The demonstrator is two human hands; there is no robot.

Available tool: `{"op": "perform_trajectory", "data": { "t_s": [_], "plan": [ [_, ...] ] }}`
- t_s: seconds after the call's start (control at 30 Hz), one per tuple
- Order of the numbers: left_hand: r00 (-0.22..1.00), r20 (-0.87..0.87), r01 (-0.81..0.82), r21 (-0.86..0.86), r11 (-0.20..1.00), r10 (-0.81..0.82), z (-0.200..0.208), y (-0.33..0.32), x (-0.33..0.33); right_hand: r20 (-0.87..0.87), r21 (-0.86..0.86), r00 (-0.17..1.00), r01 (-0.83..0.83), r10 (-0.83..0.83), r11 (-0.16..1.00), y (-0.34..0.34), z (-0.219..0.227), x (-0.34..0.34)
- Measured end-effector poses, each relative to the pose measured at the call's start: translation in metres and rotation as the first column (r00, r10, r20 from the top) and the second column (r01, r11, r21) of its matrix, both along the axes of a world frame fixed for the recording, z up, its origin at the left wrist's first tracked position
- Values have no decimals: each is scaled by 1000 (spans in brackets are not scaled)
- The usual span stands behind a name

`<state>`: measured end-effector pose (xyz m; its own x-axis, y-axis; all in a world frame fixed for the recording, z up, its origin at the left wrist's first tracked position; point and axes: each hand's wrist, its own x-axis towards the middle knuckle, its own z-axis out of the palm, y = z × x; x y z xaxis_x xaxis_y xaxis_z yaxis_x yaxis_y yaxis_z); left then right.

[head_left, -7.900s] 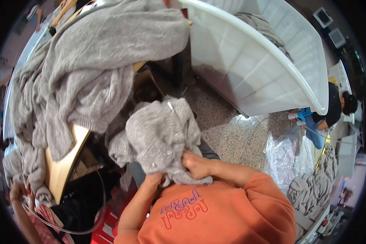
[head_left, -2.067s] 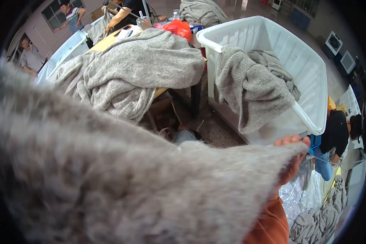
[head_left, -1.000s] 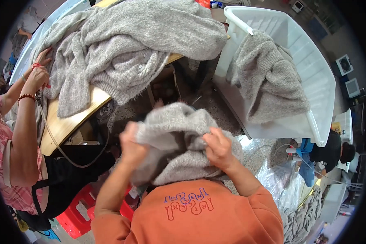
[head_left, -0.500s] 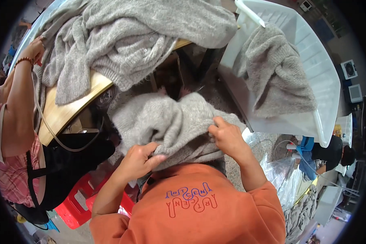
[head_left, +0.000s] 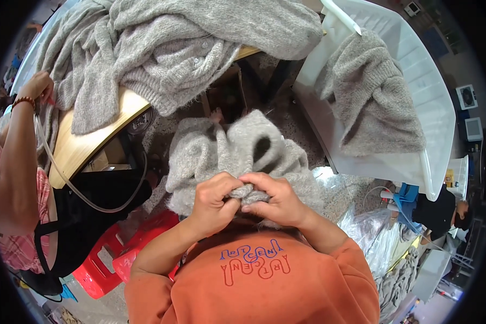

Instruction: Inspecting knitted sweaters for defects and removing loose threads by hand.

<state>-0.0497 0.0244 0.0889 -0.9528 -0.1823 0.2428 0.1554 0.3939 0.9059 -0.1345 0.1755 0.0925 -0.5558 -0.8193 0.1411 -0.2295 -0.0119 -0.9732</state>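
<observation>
A fuzzy grey knitted garment (head_left: 200, 146) lies bunched in front of my body. My left hand (head_left: 215, 201) and my right hand (head_left: 272, 198) are side by side, almost touching, close to my chest. Both are closed on a gathered edge of the knit, which shows as a small thick roll between my thumbs and fingers. Beyond my hands the rest of the garment hangs in loose folds, with a dark hollow in one of them. My fingertips are partly hidden in the wool.
A heap of grey knitwear (head_left: 167, 48) covers a wooden table (head_left: 86, 146). At left a co-worker's hand (head_left: 36, 86) touches the heap. A white plastic bin (head_left: 416, 70) at right has a grey knit piece (head_left: 372, 97) over its rim. Red stools (head_left: 100, 272) stand lower left; another person (head_left: 437, 213) is far right.
My hands have come together from opposite sides of the garment, gathering its edge between them. The knit is more bunched and raised. The co-worker's hand at left has shifted slightly down and left.
</observation>
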Motion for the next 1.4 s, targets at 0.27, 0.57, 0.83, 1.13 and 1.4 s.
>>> {"op": "perform_trajectory", "data": {
  "t_s": [0.27,0.57,0.83,1.13,1.4],
  "plan": [
    [990,120,51,162,985,-71,-26,-9,-3,-148,36,988,59,-53,998,-4,-21,-1],
    [911,407,-260,683,683,-61,-26,-18,-10,132,118,976,158,-173,980,-10,-20,-12],
    [948,278,-91,703,706,-155,-31,-13,-13,-699,-209,690,57,-190,976,-15,-20,-8],
    [962,231,-105,804,585,-145,-38,-13,-7,-716,-225,659,97,-232,970,-17,-30,-6],
    [983,167,-64,697,714,-75,-43,-9,-5,-708,-167,680,97,-188,981,-19,-29,-5]
  ]
}}
